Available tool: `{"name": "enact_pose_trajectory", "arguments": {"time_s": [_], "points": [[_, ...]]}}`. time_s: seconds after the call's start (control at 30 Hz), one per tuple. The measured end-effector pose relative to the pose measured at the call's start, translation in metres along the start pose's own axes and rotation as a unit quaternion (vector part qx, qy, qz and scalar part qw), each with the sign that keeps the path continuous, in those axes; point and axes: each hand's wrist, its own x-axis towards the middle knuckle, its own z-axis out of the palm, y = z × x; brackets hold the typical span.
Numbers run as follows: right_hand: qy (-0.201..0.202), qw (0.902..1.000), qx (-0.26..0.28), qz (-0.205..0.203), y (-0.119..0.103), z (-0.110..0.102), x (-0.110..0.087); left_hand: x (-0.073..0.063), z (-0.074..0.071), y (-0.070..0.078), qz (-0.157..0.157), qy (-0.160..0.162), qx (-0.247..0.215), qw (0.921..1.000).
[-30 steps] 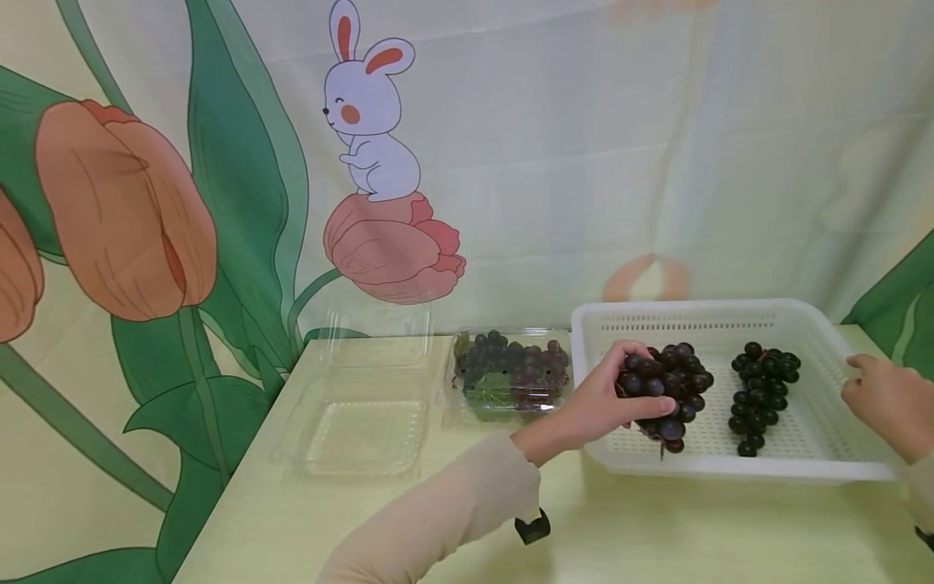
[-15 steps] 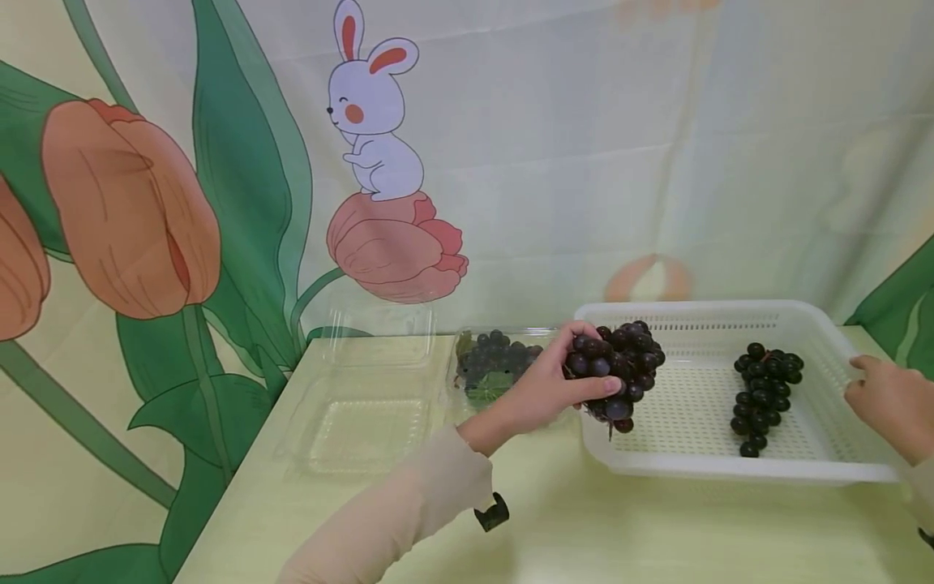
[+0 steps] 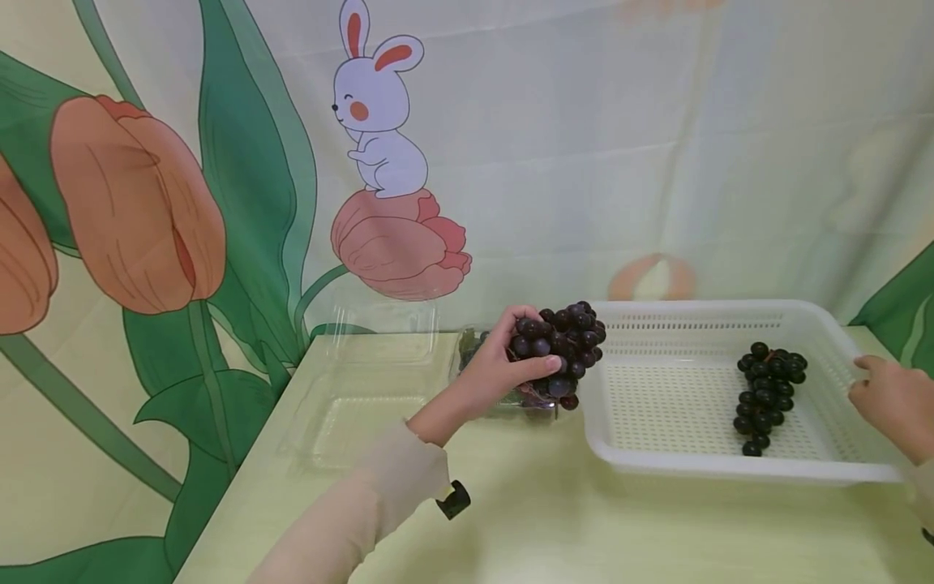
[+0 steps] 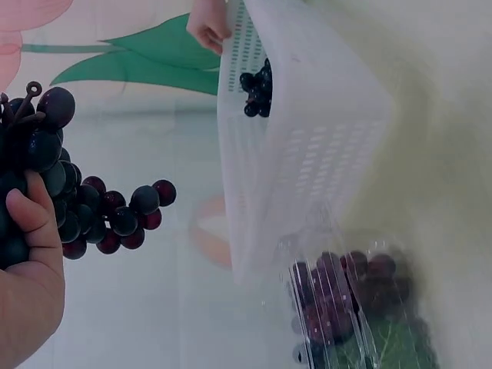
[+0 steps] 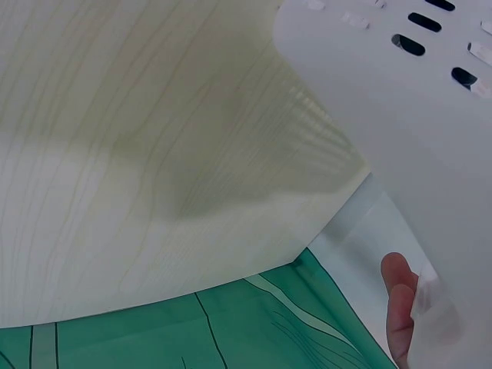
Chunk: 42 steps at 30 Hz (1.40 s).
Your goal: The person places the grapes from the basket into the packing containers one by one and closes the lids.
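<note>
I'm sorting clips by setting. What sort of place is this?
Probably a staged indoor set, not a real kitchen: a printed cartoon backdrop hangs behind a pale table bearing only a white basket, clear plastic boxes and grapes.

From my head the scene is bright and evenly lit, soft light from above, with only faint shadows on the table (image 3: 584, 519) under the near wall of the white basket (image 3: 730, 464). The clear empty clamshell (image 3: 357, 405) at far left catches pale glare. My left wrist view is hazy, the boxed grapes (image 4: 350, 296) blurred. On my right wrist view, 1 soft grey shadow spreads beside the overexposed basket.
</note>
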Motion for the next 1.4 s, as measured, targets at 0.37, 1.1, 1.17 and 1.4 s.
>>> {"name": "enact_pose_trajectory", "arguments": {"time_s": [0.37, 1.1, 1.17, 1.4], "points": [[0.008, 0.9999, 0.000, -0.011, 0.003, 0.003, 0.002, -0.014, -0.034, -0.003, -0.014, 0.033, 0.011, 0.9993], [0.020, 0.9997, -0.007, -0.008, 0.001, 0.003, 0.001, -0.038, -0.096, -0.017, -0.053, 0.114, 0.064, 0.9900], [0.021, 0.9997, -0.010, -0.008, 0.000, 0.003, 0.001, -0.041, -0.101, -0.017, -0.057, 0.123, 0.071, 0.9883], [0.026, 0.9995, -0.010, -0.011, 0.000, 0.002, 0.000, -0.050, -0.117, -0.020, -0.069, 0.147, 0.079, 0.9836]]}}
